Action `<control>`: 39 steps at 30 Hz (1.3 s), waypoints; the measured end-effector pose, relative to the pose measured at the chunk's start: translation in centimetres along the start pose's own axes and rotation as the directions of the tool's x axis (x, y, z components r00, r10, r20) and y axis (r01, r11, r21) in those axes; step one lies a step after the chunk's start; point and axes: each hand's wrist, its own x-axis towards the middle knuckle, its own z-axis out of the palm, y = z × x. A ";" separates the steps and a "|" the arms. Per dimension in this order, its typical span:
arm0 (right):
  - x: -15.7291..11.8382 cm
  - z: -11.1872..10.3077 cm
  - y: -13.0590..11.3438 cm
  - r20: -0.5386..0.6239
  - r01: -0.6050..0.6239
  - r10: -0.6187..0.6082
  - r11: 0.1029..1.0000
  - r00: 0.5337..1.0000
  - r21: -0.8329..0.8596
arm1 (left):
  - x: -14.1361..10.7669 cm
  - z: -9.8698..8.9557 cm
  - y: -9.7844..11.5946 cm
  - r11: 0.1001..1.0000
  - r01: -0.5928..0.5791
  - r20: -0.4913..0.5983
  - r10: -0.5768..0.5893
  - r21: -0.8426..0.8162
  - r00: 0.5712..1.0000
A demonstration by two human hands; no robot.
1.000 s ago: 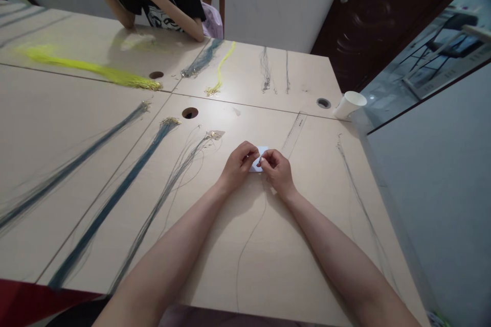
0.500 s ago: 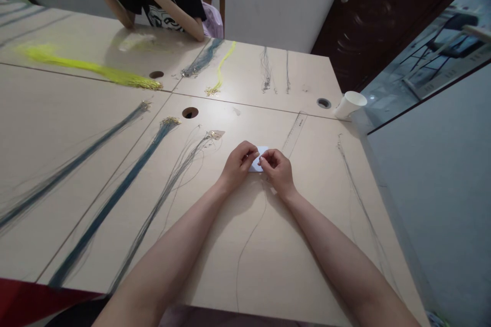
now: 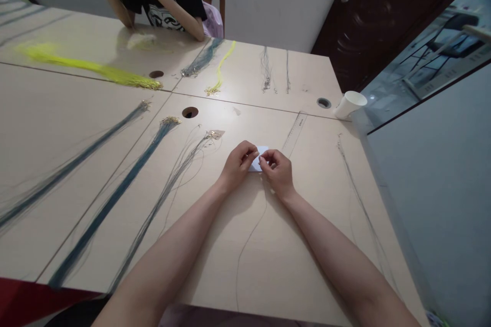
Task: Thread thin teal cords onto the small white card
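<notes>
My left hand [image 3: 241, 164] and my right hand [image 3: 277, 169] meet fingertip to fingertip above a small white card [image 3: 256, 164] on the table. Each pinches thumb against forefinger. A thin grey line [image 3: 249, 239] trails from under my right fingers down to the near table edge. What sits in my left pinch is too small to make out. Left of my hands lies a loose bundle of grey lines [image 3: 169, 184], its gold-tipped ends on a small clear piece [image 3: 217, 134]. Just beyond my right hand is a clear ruler [image 3: 295, 133].
Teal line bundles [image 3: 126, 181] with gold ends lie to the left, a yellow bundle [image 3: 95, 70] farther back. Some lines [image 3: 358, 191] stretch along the right. A white cup [image 3: 351, 104] stands near the right edge. Across the table sits a person [image 3: 164, 5], hands raised.
My hands hold nearly the same place, with only slight finger movement. Across the table, the other person's hands have come closer together and shifted right.
</notes>
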 end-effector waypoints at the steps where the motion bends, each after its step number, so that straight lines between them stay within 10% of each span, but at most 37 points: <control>1: 0.0 0.0 0.0 -0.008 0.008 -0.008 1.000 1.000 -0.009 | 0.0 0.0 0.0 1.000 -0.004 0.000 0.004 0.002 1.000; 39: -0.1 0.0 0.0 -0.025 -0.005 0.005 1.000 1.000 -0.016 | 0.0 0.1 0.3 0.999 0.032 0.003 -0.032 -0.003 0.999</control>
